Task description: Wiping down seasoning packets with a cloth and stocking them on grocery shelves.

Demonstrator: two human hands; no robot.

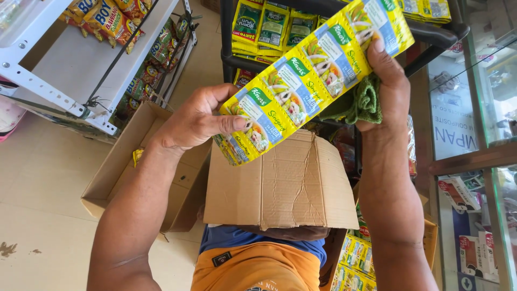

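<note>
The left hand (pixel 196 118) pinched the low end of the yellow packet strip (pixel 315 70), the right hand (pixel 390 81) gripped its top with a green cloth (pixel 360 102), and keeping it flat seemed wise.

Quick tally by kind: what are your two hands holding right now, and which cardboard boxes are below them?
Yellow strip of joined sachets, held by left hand and right hand: 1
Green cloth: 1
Cardboard boxes: 2, one open, one flap-topped
Total: 4

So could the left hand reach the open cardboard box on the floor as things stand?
Probably not freely: the left hand grips the lower end of the yellow sachet strip, so it is occupied. The open cardboard box lies below it with nothing between.
</note>
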